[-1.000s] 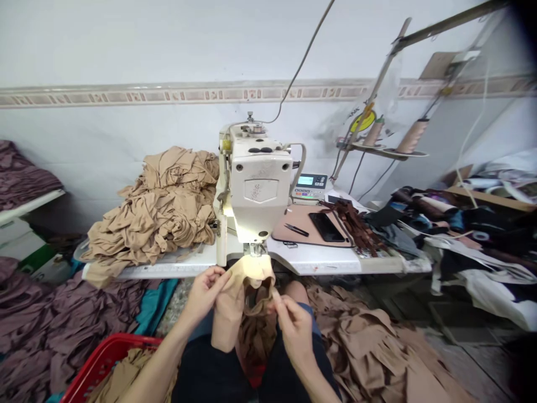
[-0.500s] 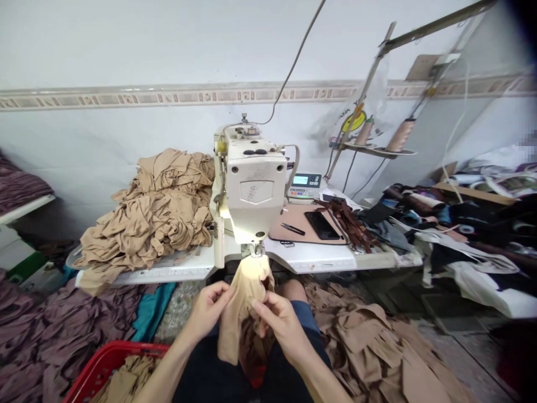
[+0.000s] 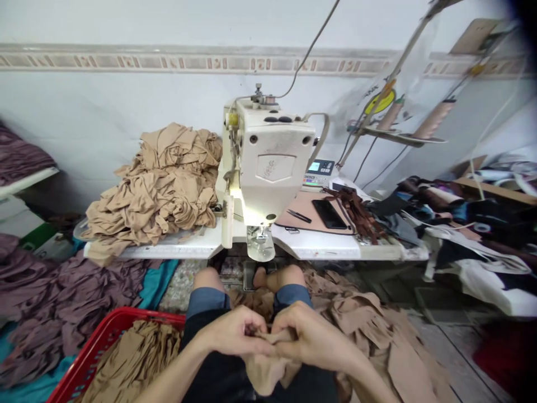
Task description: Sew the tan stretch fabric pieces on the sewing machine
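Observation:
A tan piece of fabric hangs over my lap, gathered between both hands. My left hand pinches its upper edge, fingers curled and thumb pressed against it. Close beside it, my right hand grips the same edge from the other side, with the fingertips nearly meeting. Part of the cloth is hidden by the fingers. Beyond my knees stands a white sewing machine, its lamp lit. The needle area and rounded bed end show with no cloth on them.
Crumpled tan fabric is heaped left of the machine. A red basket with tan pieces sits at lower left. Small scissors and a black phone lie at right. Thread cones stand behind; brown cloth covers the floor.
The fabric has come away from under the needle and down to my lap. Both hands have moved toward me and closer together. The view has tilted downward.

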### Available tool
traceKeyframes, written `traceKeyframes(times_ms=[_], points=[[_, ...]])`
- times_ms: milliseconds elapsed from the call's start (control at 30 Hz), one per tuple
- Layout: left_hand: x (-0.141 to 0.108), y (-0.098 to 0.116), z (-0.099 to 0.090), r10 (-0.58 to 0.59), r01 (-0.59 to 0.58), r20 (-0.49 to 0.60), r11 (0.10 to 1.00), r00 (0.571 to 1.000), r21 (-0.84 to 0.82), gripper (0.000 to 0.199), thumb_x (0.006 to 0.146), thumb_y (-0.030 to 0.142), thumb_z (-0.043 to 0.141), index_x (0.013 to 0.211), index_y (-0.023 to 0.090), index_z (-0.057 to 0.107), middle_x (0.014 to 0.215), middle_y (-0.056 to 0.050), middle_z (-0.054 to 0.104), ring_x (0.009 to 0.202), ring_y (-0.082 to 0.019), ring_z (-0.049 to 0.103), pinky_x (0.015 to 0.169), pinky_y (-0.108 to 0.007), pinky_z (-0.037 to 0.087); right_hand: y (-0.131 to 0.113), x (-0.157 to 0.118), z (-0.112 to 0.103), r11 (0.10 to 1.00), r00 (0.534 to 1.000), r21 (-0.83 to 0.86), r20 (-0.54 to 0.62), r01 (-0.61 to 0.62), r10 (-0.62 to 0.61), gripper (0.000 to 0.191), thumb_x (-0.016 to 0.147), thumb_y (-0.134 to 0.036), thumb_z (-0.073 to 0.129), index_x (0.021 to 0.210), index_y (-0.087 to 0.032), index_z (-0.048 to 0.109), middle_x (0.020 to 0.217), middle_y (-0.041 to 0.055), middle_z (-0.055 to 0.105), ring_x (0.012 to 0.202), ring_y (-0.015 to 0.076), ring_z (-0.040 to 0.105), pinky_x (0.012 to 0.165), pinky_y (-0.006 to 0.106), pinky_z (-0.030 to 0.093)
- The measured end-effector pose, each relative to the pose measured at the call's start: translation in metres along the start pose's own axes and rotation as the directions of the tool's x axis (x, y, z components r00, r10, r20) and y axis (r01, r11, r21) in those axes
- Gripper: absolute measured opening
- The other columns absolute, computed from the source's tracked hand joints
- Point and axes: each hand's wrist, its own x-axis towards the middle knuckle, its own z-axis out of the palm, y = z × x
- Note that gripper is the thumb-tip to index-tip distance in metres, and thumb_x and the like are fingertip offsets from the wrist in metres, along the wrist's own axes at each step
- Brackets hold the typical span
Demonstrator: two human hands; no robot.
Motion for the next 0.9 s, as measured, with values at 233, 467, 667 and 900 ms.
traceKeyframes(times_ms=[233,467,667,900], points=[[-0.011,0.004,-0.019,0.055,-0.093,-0.370,0.992,0.927,-0.085,0.037,0.096,0.050,0.076,0.110,0.016,0.078,0.065,0.006,0.045,0.057,-0.010,0.038,0.054,-0.021,0.030,0.031,0.006,-0.005,0.937,0.934,0.326,-0.278,-0.126,0.223,0.042,0.089,-0.055,0.078,0.073,-0.016,0.079,0.066,0.0020,0.066,0.060,0.0160,0.054,0.056,0.026,0.040],[-0.009,0.011,-0.029,0.180,-0.141,-0.489,0.983,0.853,0.116,0.029,0.099,0.042,0.072,0.111,0.021,0.089,0.093,-0.011,0.080,0.079,-0.023,0.070,0.069,-0.029,0.052,0.027,0.017,0.006,0.931,0.883,0.356,-0.409,-0.076,0.229,0.049,0.090,-0.062,0.076,0.075,-0.016,0.080,0.061,0.0017,0.062,0.056,0.0156,0.050,0.052,0.028,0.037],[-0.007,0.023,-0.036,0.306,-0.205,-0.553,0.950,0.775,0.237,0.023,0.100,0.037,0.071,0.096,0.020,0.086,0.087,-0.009,0.078,0.081,-0.023,0.070,0.075,-0.029,0.052,-0.004,0.015,-0.002,0.996,0.776,-0.077,-0.624,0.051,-0.088,0.034,0.098,-0.044,0.071,0.075,-0.022,0.082,0.065,0.0039,0.065,0.061,0.0202,0.055,0.059,0.032,0.041],[0.011,0.044,-0.045,0.241,-0.257,-0.647,0.964,0.723,0.072,0.030,0.096,0.045,0.073,0.088,0.017,0.081,0.081,-0.006,0.075,0.075,-0.020,0.064,0.070,-0.027,0.049,-0.010,0.042,-0.022,0.990,0.721,0.137,-0.690,0.034,0.070,0.037,0.090,-0.052,0.077,0.075,-0.018,0.081,0.070,0.0048,0.071,0.063,0.0205,0.059,0.060,0.031,0.046]])
